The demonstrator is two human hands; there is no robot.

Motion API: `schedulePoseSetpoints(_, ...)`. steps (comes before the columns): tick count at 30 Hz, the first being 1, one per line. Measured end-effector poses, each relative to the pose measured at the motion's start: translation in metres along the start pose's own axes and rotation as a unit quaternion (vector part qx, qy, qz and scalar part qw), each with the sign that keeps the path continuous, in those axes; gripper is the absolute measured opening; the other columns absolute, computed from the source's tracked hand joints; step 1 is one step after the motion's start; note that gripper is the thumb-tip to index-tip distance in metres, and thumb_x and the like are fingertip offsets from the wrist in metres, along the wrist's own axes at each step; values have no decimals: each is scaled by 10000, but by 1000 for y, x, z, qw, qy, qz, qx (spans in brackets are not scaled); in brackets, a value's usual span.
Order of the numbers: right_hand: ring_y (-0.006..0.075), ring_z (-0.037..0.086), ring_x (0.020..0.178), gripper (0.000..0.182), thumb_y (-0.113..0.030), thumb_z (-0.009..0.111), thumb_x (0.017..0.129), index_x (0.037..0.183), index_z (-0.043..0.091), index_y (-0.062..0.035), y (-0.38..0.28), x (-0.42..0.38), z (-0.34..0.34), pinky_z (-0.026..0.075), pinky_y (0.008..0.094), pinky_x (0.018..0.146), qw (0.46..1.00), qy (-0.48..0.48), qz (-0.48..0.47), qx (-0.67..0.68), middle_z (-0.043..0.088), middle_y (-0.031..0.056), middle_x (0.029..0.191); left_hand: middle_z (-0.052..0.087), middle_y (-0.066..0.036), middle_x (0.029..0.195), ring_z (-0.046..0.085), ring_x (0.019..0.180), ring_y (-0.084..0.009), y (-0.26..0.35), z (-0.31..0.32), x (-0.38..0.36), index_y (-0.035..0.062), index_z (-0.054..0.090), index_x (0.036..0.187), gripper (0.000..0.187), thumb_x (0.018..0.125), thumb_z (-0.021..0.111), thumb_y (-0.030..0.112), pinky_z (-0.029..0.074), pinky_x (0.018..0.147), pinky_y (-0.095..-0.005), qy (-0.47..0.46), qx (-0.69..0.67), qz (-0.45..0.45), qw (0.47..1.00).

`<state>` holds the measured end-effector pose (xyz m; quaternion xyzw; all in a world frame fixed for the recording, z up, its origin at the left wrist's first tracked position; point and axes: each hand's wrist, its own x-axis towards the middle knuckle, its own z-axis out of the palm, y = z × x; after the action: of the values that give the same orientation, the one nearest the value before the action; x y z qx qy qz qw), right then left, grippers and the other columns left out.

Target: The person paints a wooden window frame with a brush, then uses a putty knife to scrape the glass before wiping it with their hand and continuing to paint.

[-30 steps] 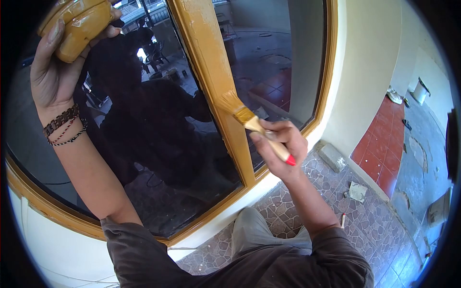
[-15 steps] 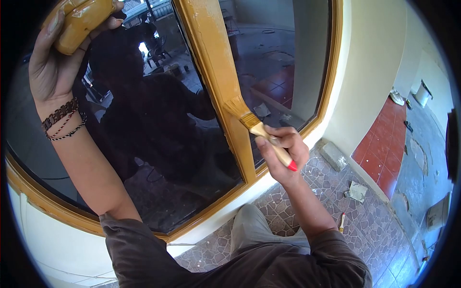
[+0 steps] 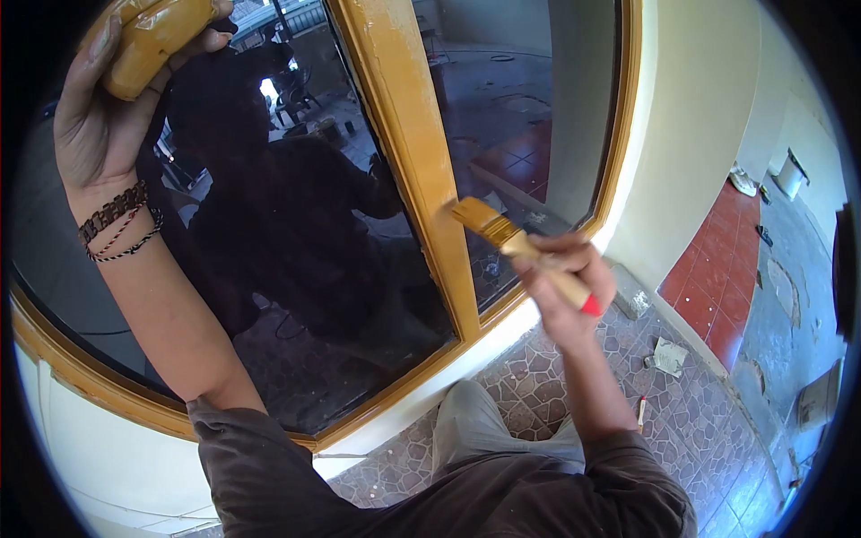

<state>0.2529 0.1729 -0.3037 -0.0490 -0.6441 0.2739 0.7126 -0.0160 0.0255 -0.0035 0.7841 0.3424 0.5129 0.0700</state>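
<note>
My right hand [image 3: 569, 278] is closed round the pale handle of a paintbrush [image 3: 511, 240] with a red end. Its bristles are coated in ochre paint and point at the ochre window post [image 3: 423, 170], their tips just to the right of its face. Raised at the upper left, my left hand [image 3: 108, 117] grips a paint-covered ochre container [image 3: 161, 45], partly cut off by the view's edge. Dark glass [image 3: 296, 242] lies behind my left arm and reflects a person's outline. Wet-looking paint shines on the post.
A second brush [image 3: 641, 412] lies on the stone-patterned floor [image 3: 529, 394], near a crumpled paper [image 3: 668, 356] and a grey block [image 3: 630, 291]. Red tiles [image 3: 713, 269] and a bucket [image 3: 818, 394] are at the right. The window's lower frame [image 3: 395, 394] crosses in front of me.
My right hand has moved the brush to the right, and its bristles have come away from the post's face. My left hand holds the container in about the same place.
</note>
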Motion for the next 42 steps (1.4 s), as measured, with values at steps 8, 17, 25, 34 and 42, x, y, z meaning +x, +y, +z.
schedulePoseSetpoints(8, 127, 665, 603, 136, -34, 703, 793, 762, 581, 17, -30, 100, 14, 532, 255, 570, 949, -179, 259, -14, 650, 83, 648, 608, -272, 1140, 671, 978, -362, -1, 16, 1, -109, 378, 1365, 788, 836, 724, 363, 619, 735, -444, 35, 14, 74, 997)
schedulePoseSetpoints(17, 151, 690, 632, 123, -49, 697, 798, 773, 600, 22, -41, 136, 35, 557, 260, 591, 957, -217, 190, 1, 675, 121, 717, 606, -270, 1144, 671, 981, -365, -1, 14, 2, -106, 377, 1365, 786, 835, 731, 353, 620, 740, -445, 30, -3, 73, 997)
schedulePoseSetpoints(25, 139, 686, 615, 108, -34, 690, 748, 739, 598, 23, -41, 127, 25, 534, 251, 564, 916, -296, 269, -34, 667, 103, 665, 601, -274, 1154, 670, 984, -364, -2, 12, 0, -106, 366, 1374, 789, 844, 719, 361, 619, 748, -446, 32, 6, 86, 996)
schedulePoseSetpoints(34, 155, 698, 636, 123, -46, 706, 769, 739, 599, 7, -34, 146, 35, 558, 258, 606, 955, -237, 180, -11, 679, 103, 704, 609, -269, 1141, 674, 978, -359, -2, 15, 0, -103, 373, 1370, 785, 837, 724, 356, 617, 745, -440, 37, -9, 80, 996)
schedulePoseSetpoints(42, 144, 676, 581, 107, -54, 680, 766, 716, 605, 2, -47, 139, 14, 533, 251, 540, 951, -245, 189, 20, 672, 102, 658, 609, -269, 1131, 676, 970, -356, 3, 27, -1, -102, 376, 1366, 782, 833, 727, 349, 620, 734, -441, 19, -16, 97, 995)
